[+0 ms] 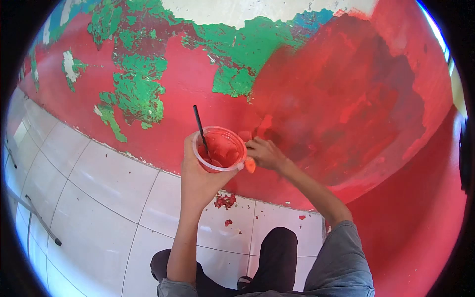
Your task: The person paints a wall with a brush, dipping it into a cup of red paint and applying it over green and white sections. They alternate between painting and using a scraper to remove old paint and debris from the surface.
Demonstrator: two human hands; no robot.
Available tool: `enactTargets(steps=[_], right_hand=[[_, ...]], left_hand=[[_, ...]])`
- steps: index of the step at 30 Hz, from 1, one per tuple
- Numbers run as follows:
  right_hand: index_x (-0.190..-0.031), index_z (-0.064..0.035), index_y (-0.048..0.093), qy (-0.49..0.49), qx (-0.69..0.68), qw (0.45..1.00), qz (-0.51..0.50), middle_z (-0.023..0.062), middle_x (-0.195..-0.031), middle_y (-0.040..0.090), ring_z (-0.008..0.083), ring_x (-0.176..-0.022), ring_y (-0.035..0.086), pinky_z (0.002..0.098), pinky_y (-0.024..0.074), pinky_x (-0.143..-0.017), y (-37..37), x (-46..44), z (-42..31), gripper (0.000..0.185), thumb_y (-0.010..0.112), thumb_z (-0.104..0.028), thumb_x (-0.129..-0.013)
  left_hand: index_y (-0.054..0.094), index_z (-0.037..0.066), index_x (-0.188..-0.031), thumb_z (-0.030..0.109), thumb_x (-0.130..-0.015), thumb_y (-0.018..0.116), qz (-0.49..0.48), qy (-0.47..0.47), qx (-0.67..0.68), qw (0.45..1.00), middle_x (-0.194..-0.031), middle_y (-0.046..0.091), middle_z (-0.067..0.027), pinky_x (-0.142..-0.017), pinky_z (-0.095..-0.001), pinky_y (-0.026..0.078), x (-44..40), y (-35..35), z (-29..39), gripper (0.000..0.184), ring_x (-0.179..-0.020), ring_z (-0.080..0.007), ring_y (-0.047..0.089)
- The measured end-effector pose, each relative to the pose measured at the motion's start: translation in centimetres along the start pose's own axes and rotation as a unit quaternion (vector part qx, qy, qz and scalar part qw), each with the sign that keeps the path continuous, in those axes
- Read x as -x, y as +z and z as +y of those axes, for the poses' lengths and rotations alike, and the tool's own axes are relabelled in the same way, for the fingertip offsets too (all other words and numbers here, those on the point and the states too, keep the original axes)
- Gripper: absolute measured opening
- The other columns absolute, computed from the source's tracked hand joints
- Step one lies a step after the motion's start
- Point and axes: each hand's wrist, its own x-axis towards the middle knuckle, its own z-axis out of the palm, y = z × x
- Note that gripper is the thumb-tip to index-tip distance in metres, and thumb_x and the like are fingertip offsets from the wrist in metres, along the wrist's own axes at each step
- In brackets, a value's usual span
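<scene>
My left hand [190,168] is wrapped round a clear plastic tub [202,165] of red paint [225,148], held up in front of the wall. A thin black stick [198,119] leans out of the tub. Just right of the rim, my right hand [267,154] is closed on a paintbrush, whose orange handle end [251,166] pokes out below the fingers. The brush's bristles are mostly hidden by the hand and tub. This hand is close against the painted wall [336,104], where the red looks darker and streaky.
Peeling green paint [141,89] and bare white patches [232,11] mark the wall's upper and left parts. White floor tiles [99,188] run along its base, with red paint flakes [225,200] scattered near it. Dark metal legs [42,225] stand at the far left.
</scene>
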Motion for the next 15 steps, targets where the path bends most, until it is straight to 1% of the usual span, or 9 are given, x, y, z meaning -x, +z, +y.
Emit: enactTargets(steps=[2,4,5,7,10,12,13,14,15], right_hand=[[-0.097,-0.0091,0.066,0.048,-0.160,0.985,0.048,0.0057,-0.094,0.065,0.0214,-0.087,0.064,0.0313,0.0542,-0.067,-2.0,-2.1,2.0,0.020,0.066,-0.006,-0.077],[-0.088,-0.0049,0.066,0.117,-0.171,0.970,0.125,0.0115,-0.095,0.068,0.0260,-0.087,0.066,0.0349,0.0538,-0.075,-6.5,-5.6,5.9,0.004,0.066,-0.006,-0.084],[-0.091,-0.0035,0.067,0.101,-0.254,0.939,0.210,0.0111,-0.095,0.069,0.0243,-0.087,0.066,0.0308,0.0530,-0.074,-8.8,-7.8,7.8,0.010,0.066,0.002,-0.082],[-0.094,-0.0083,0.068,-0.016,-0.076,0.936,0.342,0.0052,-0.091,0.068,0.0200,-0.084,0.066,0.0318,0.0539,-0.068,-14.6,-11.7,8.8,0.016,0.065,-0.003,-0.080],[-0.098,-0.0079,0.069,0.036,0.105,0.919,0.378,0.0087,-0.090,0.067,0.0240,-0.083,0.066,0.0313,0.0534,-0.070,-17.1,-12.7,7.3,0.024,0.062,0.006,-0.081],[-0.101,-0.0125,0.069,0.008,0.238,0.935,0.262,0.0076,-0.092,0.067,0.0230,-0.084,0.065,0.0329,0.0532,-0.064,-12.2,-10.4,6.0,0.024,0.062,-0.003,-0.080],[-0.108,-0.0138,0.066,-0.014,0.288,0.939,0.188,0.0060,-0.096,0.065,0.0245,-0.083,0.063,0.0353,0.0527,-0.060,-7.8,-8.5,5.2,0.030,0.062,-0.013,-0.078],[-0.103,-0.0130,0.058,-0.052,0.256,0.958,0.121,0.0068,-0.099,0.058,0.0254,-0.082,0.060,0.0335,0.0516,-0.052,-4.9,-6.8,3.1,0.025,0.057,-0.016,-0.079],[-0.107,-0.0123,0.059,-0.099,0.264,0.954,0.102,0.0091,-0.100,0.058,0.0274,-0.093,0.060,0.0335,0.0541,-0.058,-1.3,-4.9,1.7,0.028,0.056,-0.015,-0.079]], left_hand=[[0.045,0.005,-0.121,0.013,-0.060,0.086,0.004,0.002,-0.004,1.000,-0.112,0.058,-0.0112,-0.083,-0.0340,0.052,0.0,-0.1,0.1,0.074,-0.103,-0.0215,0.059],[0.045,0.003,-0.121,0.016,-0.061,0.087,0.003,-0.009,0.003,1.000,-0.113,0.057,-0.0126,-0.091,-0.0375,0.049,-0.1,0.1,0.3,0.074,-0.106,-0.0243,0.058],[0.045,0.004,-0.121,0.015,-0.061,0.086,0.004,0.002,-0.005,1.000,-0.113,0.058,-0.0120,-0.088,-0.0366,0.050,-0.1,0.2,0.1,0.075,-0.106,-0.0232,0.058],[0.045,0.005,-0.122,0.012,-0.060,0.086,0.009,0.023,-0.021,0.999,-0.112,0.058,-0.0108,-0.084,-0.0348,0.052,-0.3,0.4,-0.5,0.075,-0.105,-0.0211,0.059],[0.045,0.005,-0.122,0.012,-0.060,0.086,-0.007,-0.051,0.021,0.998,-0.114,0.057,-0.0113,-0.086,-0.0357,0.052,-0.2,0.4,0.2,0.075,-0.107,-0.0217,0.058],[0.045,0.005,-0.122,0.012,-0.060,0.086,-0.007,-0.047,0.025,0.999,-0.115,0.057,-0.0114,-0.086,-0.0360,0.051,-0.2,0.4,0.2,0.075,-0.107,-0.0217,0.058],[0.045,0.005,-0.122,0.012,-0.060,0.086,-0.005,-0.044,0.027,0.999,-0.115,0.057,-0.0114,-0.087,-0.0361,0.051,-0.2,0.3,0.3,0.075,-0.107,-0.0218,0.058],[0.045,0.004,-0.122,0.013,-0.060,0.086,-0.001,-0.034,0.018,0.999,-0.114,0.057,-0.0118,-0.088,-0.0363,0.051,-0.1,0.1,0.4,0.075,-0.106,-0.0223,0.058],[0.044,0.004,-0.121,0.014,-0.060,0.087,0.004,-0.022,0.008,1.000,-0.114,0.057,-0.0121,-0.088,-0.0364,0.050,0.0,0.0,0.5,0.075,-0.106,-0.0229,0.059]])
